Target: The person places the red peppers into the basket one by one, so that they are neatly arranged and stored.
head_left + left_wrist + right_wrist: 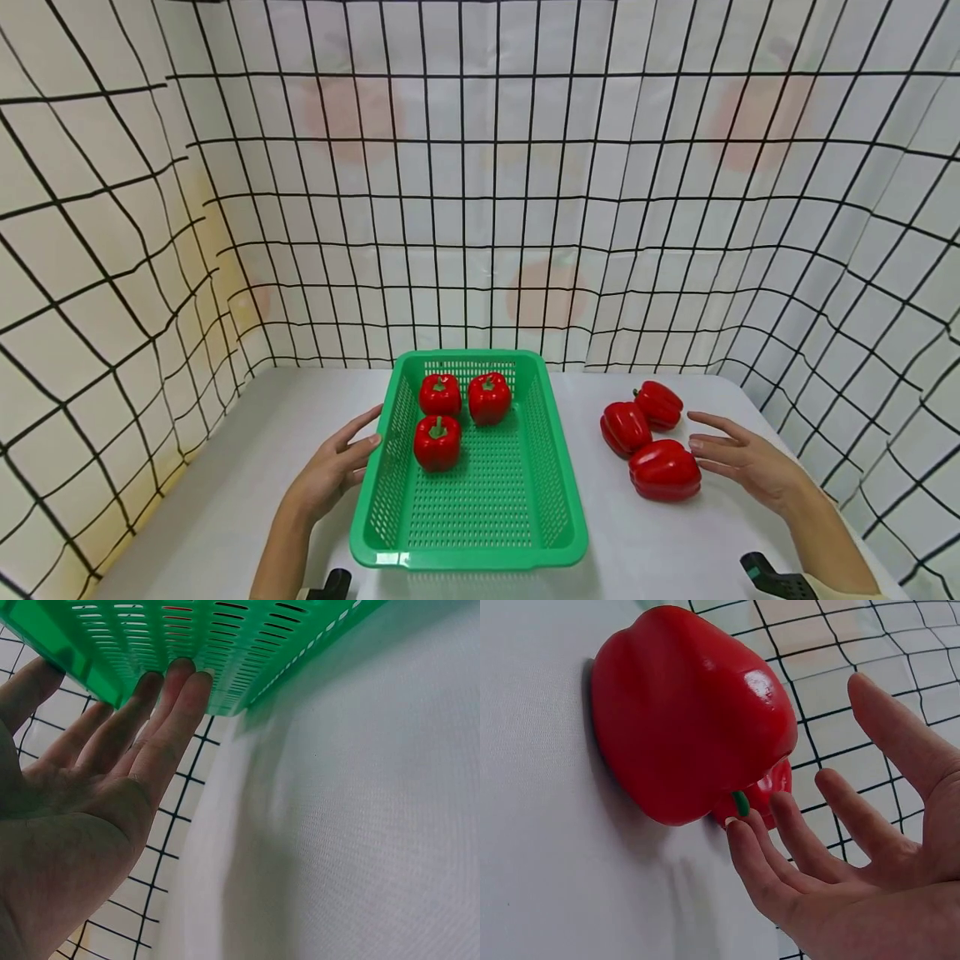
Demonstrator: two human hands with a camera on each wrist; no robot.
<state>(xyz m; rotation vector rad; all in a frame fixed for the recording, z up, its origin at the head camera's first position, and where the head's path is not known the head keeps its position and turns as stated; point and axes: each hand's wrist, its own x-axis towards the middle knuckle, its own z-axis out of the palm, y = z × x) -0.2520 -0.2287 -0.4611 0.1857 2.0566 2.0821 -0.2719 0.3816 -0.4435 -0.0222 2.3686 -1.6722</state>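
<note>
A green perforated basket (pixel 551 467) sits mid-table with three red bell peppers inside, one of them at the front left (pixel 437 442). My left hand (pixel 347 461) lies open, its straight fingers (pixel 176 697) touching the basket's left wall (pixel 247 645). Right of the basket lie three more red peppers; the nearest one (pixel 664 470) is on its side. My right hand (pixel 738 461) is open just beside that pepper (pixel 690 716), its fingertips (pixel 739 825) close to the green stem and holding nothing.
The white table (pixel 225 500) is enclosed by grid-patterned white fabric walls (pixel 480 208) at the back and both sides. Two other loose peppers (pixel 625 427) (pixel 659 403) lie behind the nearest one. Dark wrist-camera mounts (pixel 772 577) show at the bottom edge.
</note>
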